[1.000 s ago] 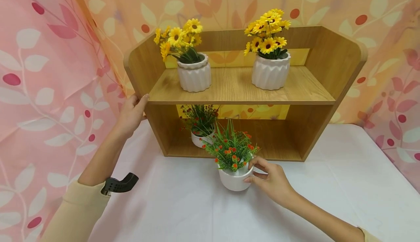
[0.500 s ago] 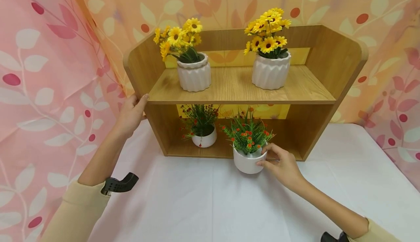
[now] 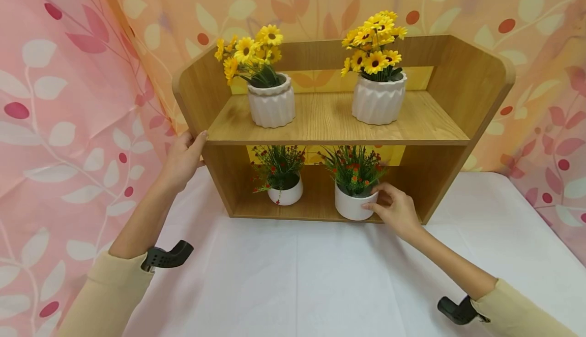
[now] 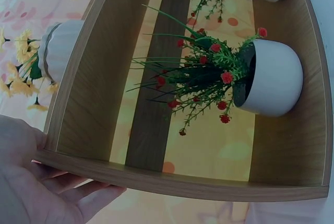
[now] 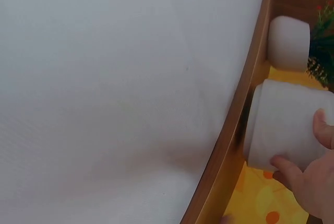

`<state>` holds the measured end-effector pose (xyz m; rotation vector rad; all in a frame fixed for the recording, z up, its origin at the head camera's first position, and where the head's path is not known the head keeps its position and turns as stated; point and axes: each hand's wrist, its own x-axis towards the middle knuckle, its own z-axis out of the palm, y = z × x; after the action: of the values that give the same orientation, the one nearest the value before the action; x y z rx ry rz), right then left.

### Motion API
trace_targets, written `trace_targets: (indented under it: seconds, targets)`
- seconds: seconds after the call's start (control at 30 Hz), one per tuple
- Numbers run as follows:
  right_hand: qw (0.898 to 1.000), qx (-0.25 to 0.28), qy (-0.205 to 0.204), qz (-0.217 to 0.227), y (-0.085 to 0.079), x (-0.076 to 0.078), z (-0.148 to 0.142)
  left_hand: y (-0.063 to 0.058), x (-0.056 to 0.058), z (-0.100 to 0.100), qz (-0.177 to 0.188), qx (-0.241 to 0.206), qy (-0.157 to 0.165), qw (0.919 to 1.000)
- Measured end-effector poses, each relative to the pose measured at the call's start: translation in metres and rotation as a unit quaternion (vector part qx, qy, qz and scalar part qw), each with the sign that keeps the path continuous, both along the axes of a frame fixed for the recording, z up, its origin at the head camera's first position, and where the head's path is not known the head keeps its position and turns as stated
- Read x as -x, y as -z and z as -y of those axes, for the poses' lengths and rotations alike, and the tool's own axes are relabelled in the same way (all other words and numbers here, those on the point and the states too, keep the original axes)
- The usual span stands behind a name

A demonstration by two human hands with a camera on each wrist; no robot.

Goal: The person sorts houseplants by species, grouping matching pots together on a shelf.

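My right hand point(image 3: 398, 212) pinches the right side of a round white flower pot point(image 3: 354, 206) planted with green grass and small orange-red flowers. This pot is at the front of the lower level of a two-tier wooden shelf point(image 3: 339, 143), right of centre. In the right wrist view, thumb and fingers lie against the pot's wall point(image 5: 287, 125). My left hand point(image 3: 183, 159) grips the shelf's left side panel at the height of the middle board. The left wrist view shows its thumb by the front edge and fingers along the outside of the panel point(image 4: 209, 190).
Another white pot point(image 3: 285, 194) with red flowers stands at the lower left of the shelf. Two ribbed white pots point(image 3: 272, 105) with yellow flowers stand on the upper board. A white cloth point(image 3: 274, 276) covers the table; patterned curtains point(image 3: 151, 47) hang behind and at the sides.
My right hand has carried the pot of orange-red flowers back and to the right, from in front of the shelf onto its lower level. My left hand has stayed on the side panel.
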<state>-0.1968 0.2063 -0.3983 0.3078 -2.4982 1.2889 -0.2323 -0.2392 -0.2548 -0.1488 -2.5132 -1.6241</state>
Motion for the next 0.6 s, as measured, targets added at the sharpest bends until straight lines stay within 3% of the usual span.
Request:
trace_targets:
  seconds: [0.33,0.6]
  targets:
    - [1.0,-0.003,0.011,0.019,0.004,0.02,-0.003,0.001,0.0,-0.002,0.001,-0.005,0.003,1.0]
    - [0.999,0.004,0.017,0.027,0.009,0.026,-0.006,0.001,0.003,-0.005,0.0,-0.003,0.005,1.0]
